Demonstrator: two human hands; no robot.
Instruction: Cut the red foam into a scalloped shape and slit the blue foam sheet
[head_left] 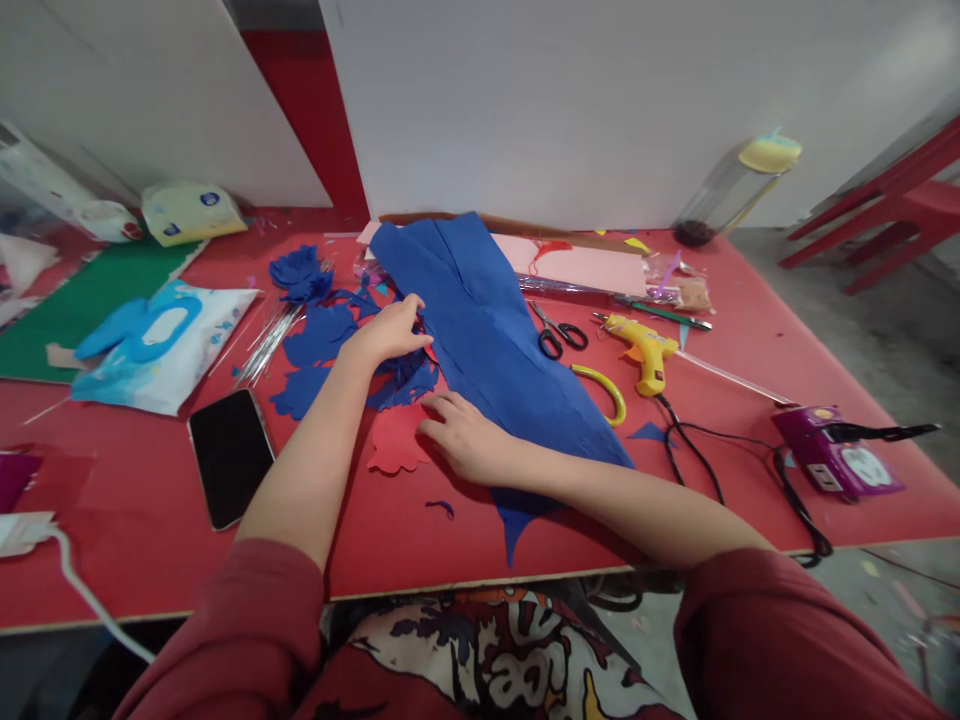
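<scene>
My left hand reaches over a heap of cut blue pieces, beside the left edge of a long blue sheet. Its thumb and fingers are apart, with a bit of red showing near the thumb. Fingers spread and slightly bent, my right hand rests at the right side of a scalloped red piece and the lower edge of the blue sheet. Larger blue petal-shaped pieces lie left of my left hand. A blue flower sits behind them.
Right of the sheet lie black-handled scissors, a yellow-handled tool and a yellow glue gun wired to a purple box. At left are a phone, a wipes pack and metal wires. A bottle stands far right.
</scene>
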